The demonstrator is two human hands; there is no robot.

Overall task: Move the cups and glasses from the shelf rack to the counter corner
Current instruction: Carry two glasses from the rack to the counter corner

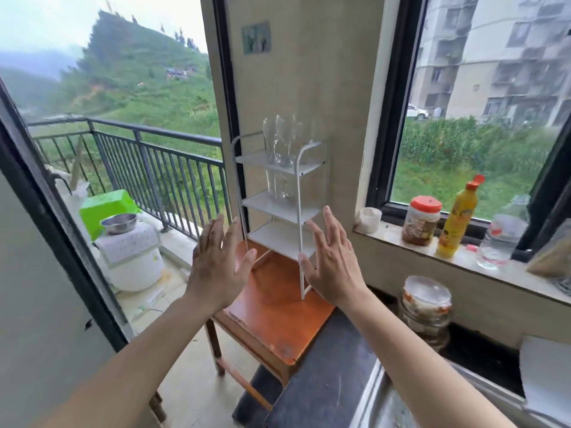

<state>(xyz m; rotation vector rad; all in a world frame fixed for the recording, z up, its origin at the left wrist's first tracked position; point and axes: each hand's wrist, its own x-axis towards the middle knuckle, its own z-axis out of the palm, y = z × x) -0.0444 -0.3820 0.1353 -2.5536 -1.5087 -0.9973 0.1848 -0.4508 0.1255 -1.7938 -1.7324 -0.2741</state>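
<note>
White metal makes the small three-tier shelf rack (278,193), which stands on an orange-brown wooden table (278,307) against the beige wall, between two windows. On the stone sill at the right stand a red-lidded jar (421,219), a yellow plastic bottle (458,219) and a clear water bottle (503,239). A dark counter (327,381) begins just beside the table. Clear tall glasses (279,140) stand upright on the top tier, and more clear glasses (279,186) on the tier below. The left hand (216,261) and the right hand (332,264) hover before the rack, fingers spread wide, holding nothing.
</note>
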